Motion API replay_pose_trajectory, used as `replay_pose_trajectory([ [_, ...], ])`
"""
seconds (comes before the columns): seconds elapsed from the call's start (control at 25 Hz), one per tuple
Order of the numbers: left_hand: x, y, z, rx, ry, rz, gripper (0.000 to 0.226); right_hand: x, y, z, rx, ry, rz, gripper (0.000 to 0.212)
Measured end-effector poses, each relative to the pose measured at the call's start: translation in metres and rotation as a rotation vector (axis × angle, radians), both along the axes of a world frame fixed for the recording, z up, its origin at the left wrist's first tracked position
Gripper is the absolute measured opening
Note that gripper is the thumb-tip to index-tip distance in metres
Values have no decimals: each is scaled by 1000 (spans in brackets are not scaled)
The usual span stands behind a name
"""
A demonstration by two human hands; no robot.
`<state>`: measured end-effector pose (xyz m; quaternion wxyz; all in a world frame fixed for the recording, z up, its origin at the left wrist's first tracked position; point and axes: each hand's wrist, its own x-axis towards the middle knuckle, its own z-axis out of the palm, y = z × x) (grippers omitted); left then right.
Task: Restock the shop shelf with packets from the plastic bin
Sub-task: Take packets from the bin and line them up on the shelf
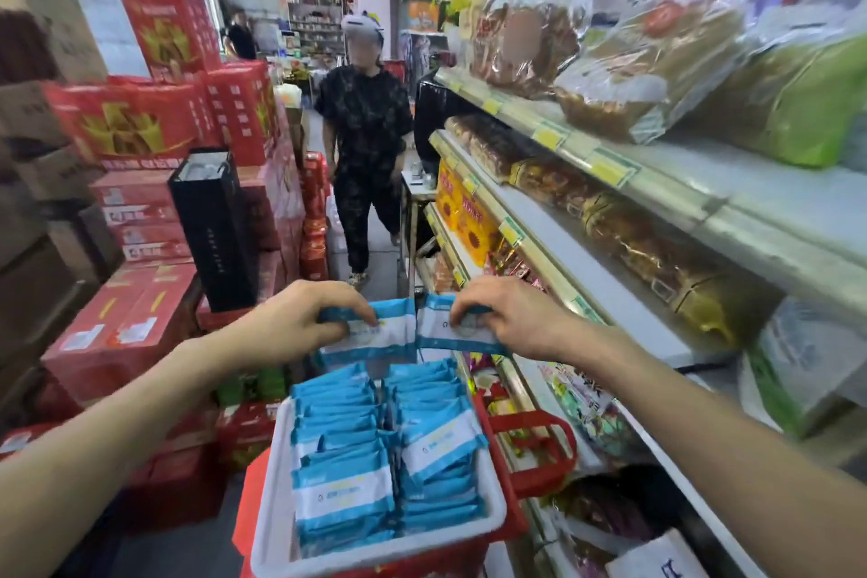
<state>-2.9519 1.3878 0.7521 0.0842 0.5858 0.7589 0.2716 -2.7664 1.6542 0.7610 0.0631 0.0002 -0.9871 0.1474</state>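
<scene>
Bin (375,551) of white plastic at the lower centre of the frame, resting on top of a red basket (530,451), packed with two rows of blue-and-white packets (347,488) standing on edge. Just beyond its far end, left hand (300,319) with fingers curled over the top edge of one packet (370,336), pinching it against the thumb. Beside it, right hand (511,319) pinching the top edge of a second packet (452,336) in the same way. Both packets held above the bin, side by side and nearly touching.

At the right of the frame, shop shelf (610,296) in several tiers, crowded with bread and snack bags on the middle and lower levels. Hard to tell which gap is meant for the packets. At the left, stacks of red cartons (126,329). Further along the aisle, at the upper centre, a person in dark clothes (366,146) near the end of the shelf.

Possible trouble from here:
- **Weak hold:** grip only at the thin top seam, so risk of a smooth packet slipping or swinging on the way to the right.
- **Crowded tiers:** risk of knocking neighbouring bags down when pushing a packet in.
- **Raised bin:** sits high on the basket, so risk of tipping it with a careless forearm.
- **Narrow aisle:** little room for stepping aside with the other person in it.
</scene>
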Motion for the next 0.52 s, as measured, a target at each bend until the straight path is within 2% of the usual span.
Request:
replay_pose_trajectory([
  [0.08,-10,19,47,67,12,-14,41,2,9,52,15,38,-51,47],
  [0.24,-24,68,132,210,39,-100,42,15,30,164,89,134,-147,50],
  [0.4,-18,140,195,346,-26,-225,37,54,60,254,207,166,-289,42],
  [0.52,16,215,217,389,-114,-365,33,123,106,289,231,155,-447,37],
])
